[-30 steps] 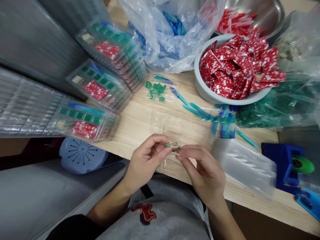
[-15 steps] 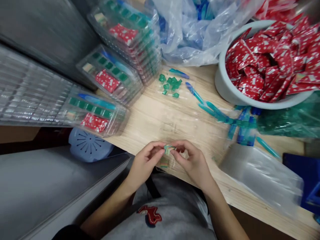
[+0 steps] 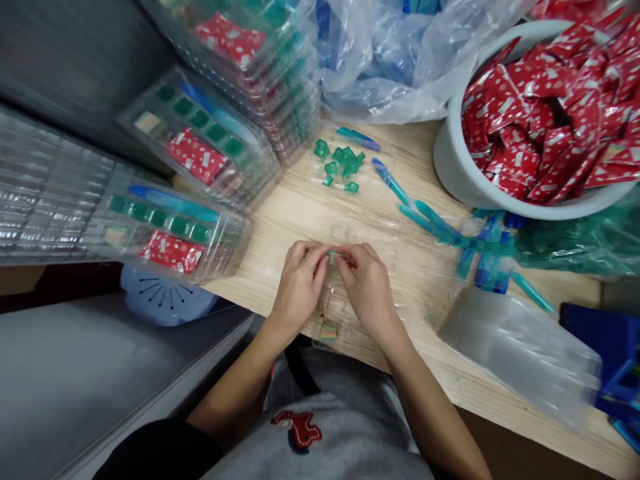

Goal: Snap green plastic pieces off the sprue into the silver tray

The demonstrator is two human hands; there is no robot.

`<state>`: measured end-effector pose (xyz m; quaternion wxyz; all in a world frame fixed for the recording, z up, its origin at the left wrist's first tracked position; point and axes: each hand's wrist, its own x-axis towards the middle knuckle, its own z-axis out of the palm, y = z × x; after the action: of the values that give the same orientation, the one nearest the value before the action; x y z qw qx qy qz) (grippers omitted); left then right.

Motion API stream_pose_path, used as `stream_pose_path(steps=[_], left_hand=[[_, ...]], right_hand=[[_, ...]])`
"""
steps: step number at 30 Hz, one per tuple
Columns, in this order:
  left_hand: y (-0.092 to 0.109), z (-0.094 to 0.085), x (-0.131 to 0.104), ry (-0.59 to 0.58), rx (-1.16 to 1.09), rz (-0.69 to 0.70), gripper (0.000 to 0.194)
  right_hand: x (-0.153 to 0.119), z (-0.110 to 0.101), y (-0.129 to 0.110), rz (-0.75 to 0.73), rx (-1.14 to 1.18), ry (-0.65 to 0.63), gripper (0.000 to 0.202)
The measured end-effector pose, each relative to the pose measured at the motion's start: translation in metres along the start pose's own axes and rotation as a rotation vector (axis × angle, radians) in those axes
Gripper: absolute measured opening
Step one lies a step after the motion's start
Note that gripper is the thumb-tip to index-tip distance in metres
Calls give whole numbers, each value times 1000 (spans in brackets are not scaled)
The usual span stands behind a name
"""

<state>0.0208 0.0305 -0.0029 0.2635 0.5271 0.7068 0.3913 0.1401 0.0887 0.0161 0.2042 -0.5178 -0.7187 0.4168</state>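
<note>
My left hand point(image 3: 300, 283) and my right hand point(image 3: 365, 283) meet fingertip to fingertip above the bench. Both pinch one small, thin striped piece point(image 3: 333, 255), mostly hidden by the fingers. Beneath them lies a clear plastic tray point(image 3: 337, 307), hard to make out against the wood. Another small piece with green and orange stripes point(image 3: 329, 331) lies at the tray's near end, close to the bench edge. Beyond the hands are several loose green translucent cubes point(image 3: 345, 160) and blue-green plastic sticks point(image 3: 390, 181).
Stacked clear packs point(image 3: 165, 227) with green cubes and red packets stand at left. A grey tub point(image 3: 450, 160) full of red packets point(image 3: 530, 133) is at upper right. Clear plastic bags point(image 3: 380, 80) lie at the back, and a clear plastic sheet point(image 3: 520, 347) at right.
Both hands have moved away from my body, further over the tray, still pinching the small striped piece. The other striped piece at the near end now shows more fully.
</note>
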Motion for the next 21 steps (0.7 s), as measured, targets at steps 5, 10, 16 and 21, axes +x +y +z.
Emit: stream_pose_path(steps=[5, 10, 16, 21], left_hand=[[-4, 0, -2, -10, 11, 23, 18], [-6, 3, -4, -16, 28, 21, 14], [-8, 1, -1, -37, 6, 9, 12], [-2, -4, 4, -7, -17, -13, 20]], right_hand=[[0, 7, 3, -19, -124, 18, 19], [-9, 10, 6, -111, -244, 14, 25], [-19, 8, 12, -251, -411, 24, 24], [-23, 8, 9, -330, -479, 99, 27]])
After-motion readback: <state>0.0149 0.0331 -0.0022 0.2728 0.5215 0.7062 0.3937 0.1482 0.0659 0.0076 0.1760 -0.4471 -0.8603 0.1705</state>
